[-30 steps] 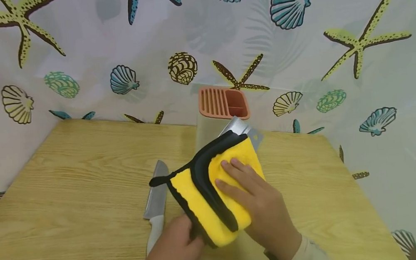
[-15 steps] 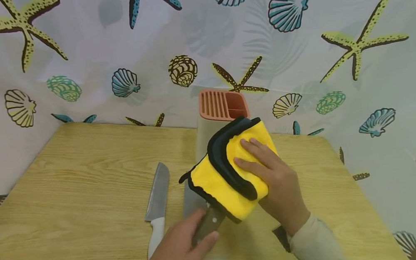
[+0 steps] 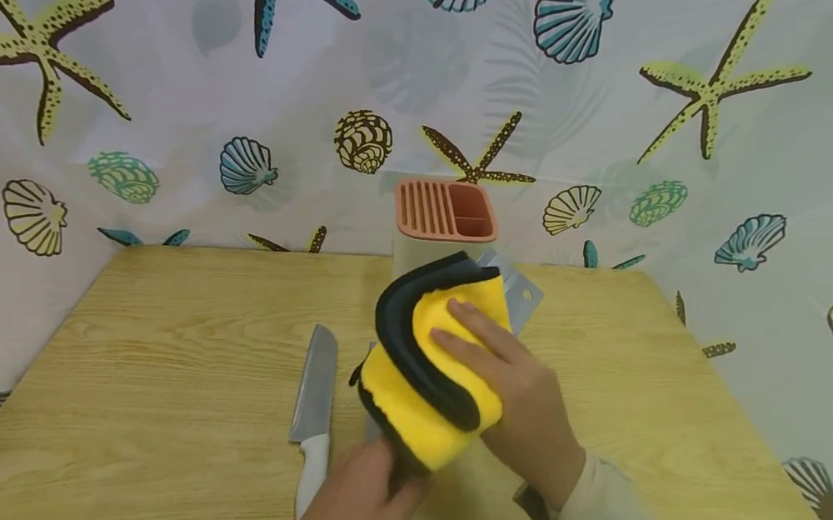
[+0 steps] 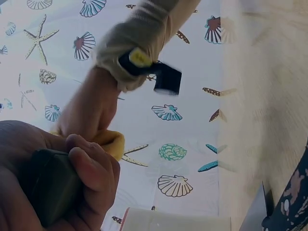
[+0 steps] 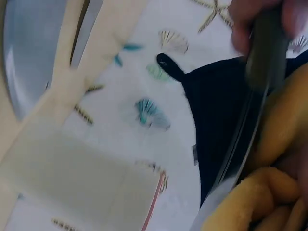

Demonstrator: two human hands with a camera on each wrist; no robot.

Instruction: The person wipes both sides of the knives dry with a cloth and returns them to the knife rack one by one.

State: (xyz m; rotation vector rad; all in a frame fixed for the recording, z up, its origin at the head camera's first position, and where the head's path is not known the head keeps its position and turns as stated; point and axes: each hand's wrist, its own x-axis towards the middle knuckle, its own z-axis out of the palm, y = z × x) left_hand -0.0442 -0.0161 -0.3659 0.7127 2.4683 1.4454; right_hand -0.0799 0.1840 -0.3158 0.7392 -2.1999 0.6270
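Observation:
My left hand [image 3: 356, 492] grips the dark handle [image 4: 50, 187] of a cleaver. Its grey blade [image 3: 523, 291], with a hole near the far corner, sticks out beyond a yellow and black cloth [image 3: 401, 416]. With fingers spread over the yellow side, my right hand [image 3: 527, 392] holds this cloth folded about the blade. The right wrist view shows the blade edge running between the cloth's dark and yellow sides. To the left, a kitchen knife [image 3: 315, 383] with a white handle [image 3: 312, 471] lies on the table.
A white knife block [image 3: 424, 255] with an orange slotted top [image 3: 445, 211] stands at the table's back. Another wide blade [image 5: 33, 53] lies on the wooden table [image 3: 172, 384], mostly hidden beneath my hands in the head view. A shell-patterned curtain [image 3: 294, 79] surrounds the table.
The cloth and right hand slid up and right along the cleaver, baring its handle, then came back down and left. The blade's far corner shows again. The white-handled knife stayed put.

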